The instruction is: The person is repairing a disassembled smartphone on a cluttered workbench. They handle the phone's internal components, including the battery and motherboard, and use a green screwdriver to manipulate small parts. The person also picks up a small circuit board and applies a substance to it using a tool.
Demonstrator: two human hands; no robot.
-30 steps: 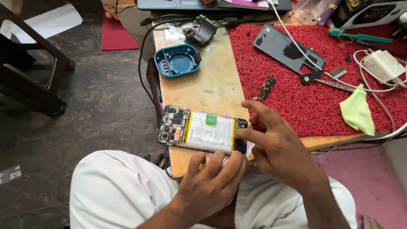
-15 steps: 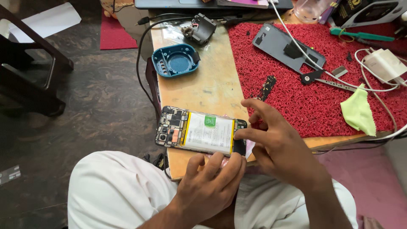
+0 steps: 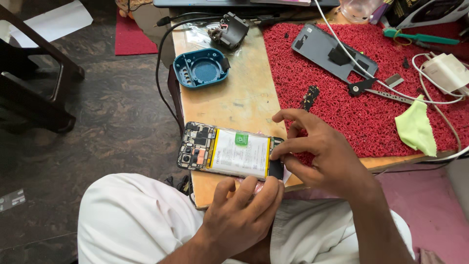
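An opened phone (image 3: 229, 151) with its back off lies across the near edge of the wooden table (image 3: 234, 98), showing a white battery and a circuit board at its left end. My left hand (image 3: 242, 208) grips the phone from below along its near edge. My right hand (image 3: 320, 151) pinches the phone's right end, with fingertips on the bottom part beside the battery.
A red bristly mat (image 3: 361, 93) covers the table's right side, carrying a grey phone back cover (image 3: 332, 51), tweezers (image 3: 386, 90), a small board strip (image 3: 309, 98), a green cloth (image 3: 416, 128) and a white charger (image 3: 447, 73). A blue round shell (image 3: 201, 68) sits at the far left.
Both hands and the phone stay in nearly the same place; my right fingers shift slightly on the phone's right end.
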